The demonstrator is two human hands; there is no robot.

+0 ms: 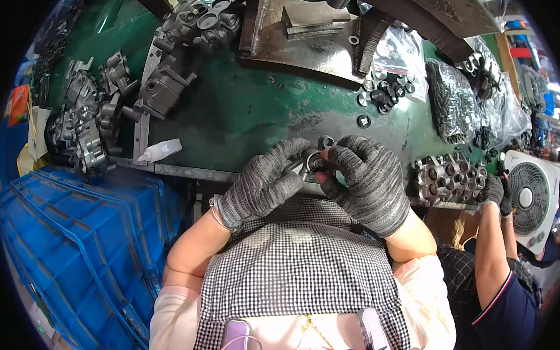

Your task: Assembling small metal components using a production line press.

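1. Left hand (264, 182), in a grey knit glove, fingers curled closed around a small dark metal part (311, 161); the part sits between both hands, just over the near edge of the green worktop (245, 112).
2. Right hand (366, 178), same kind of glove, closed on the part from the other side, thumb and fingertips pinching it. The two hands touch at the part.
3. Just beyond the fingertips: a small metal ring (325, 140) lies on the worktop, and a little farther out a loose nut (363, 120).
4. Left of the left hand, near: a white squeeze bottle (160, 150) lying on its side.
5. Right of the right hand: a row of silvery cast housings (445, 176) at the worktop edge; another person's gloved hand (495, 190) rests at its far end.
6. Farther out, beyond the left hand: piles of grey cast housings (173, 60).
7. Farthest, beyond the right hand: clear bags of small dark parts (455, 101).
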